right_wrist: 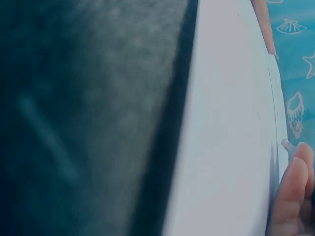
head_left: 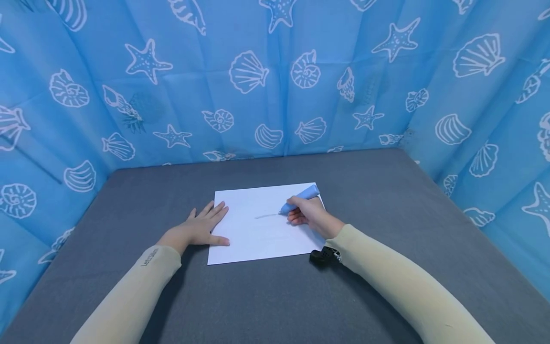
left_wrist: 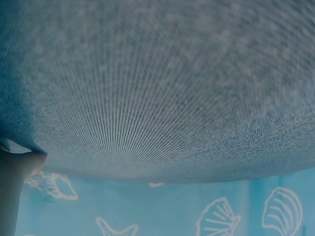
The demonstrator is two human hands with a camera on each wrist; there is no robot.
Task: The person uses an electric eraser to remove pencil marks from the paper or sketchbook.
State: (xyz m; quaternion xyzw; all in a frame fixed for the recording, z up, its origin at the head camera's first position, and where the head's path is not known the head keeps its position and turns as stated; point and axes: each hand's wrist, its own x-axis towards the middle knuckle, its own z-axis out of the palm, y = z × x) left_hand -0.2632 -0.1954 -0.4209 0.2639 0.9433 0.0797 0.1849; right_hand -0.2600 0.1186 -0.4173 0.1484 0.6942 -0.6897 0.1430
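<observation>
At the far left, a pale sleeve (head_left: pixel 129 298) with dark lettering near its cuff reaches in from the near side of a grey table (head_left: pixel 258 301). It ends at the person's left hand (head_left: pixel 200 229), which lies palm down over the left edge of a white sheet of paper (head_left: pixel 242 241). Its fingers are straight and spread, gripping nothing; the fingertips and thumb rest on the paper while the rest of the hand is outside that edge.

The paper lies slightly turned, well in from the table's left and right edges and short of its far edge. Around its middle runs one thin, faint line (head_left: pixel 266 216), nearly level and rising a little to the right.

At the right end of the line is the tip of a blue pen (head_left: pixel 309 191), which leans up and right so that its thick back end appears over the paper's far right corner. The right hand (head_left: pixel 313 215) holds the pen between thumb and fingers, above the right part of the paper. A small black device (head_left: pixel 322 257) shows under that wrist, by the paper's near right corner. Another pale sleeve (head_left: pixel 395 277) extends to the near right.

Beyond the table's far edge and along both sides hangs a blue curtain (head_left: pixel 185 107) patterned with white shells and starfish.
</observation>
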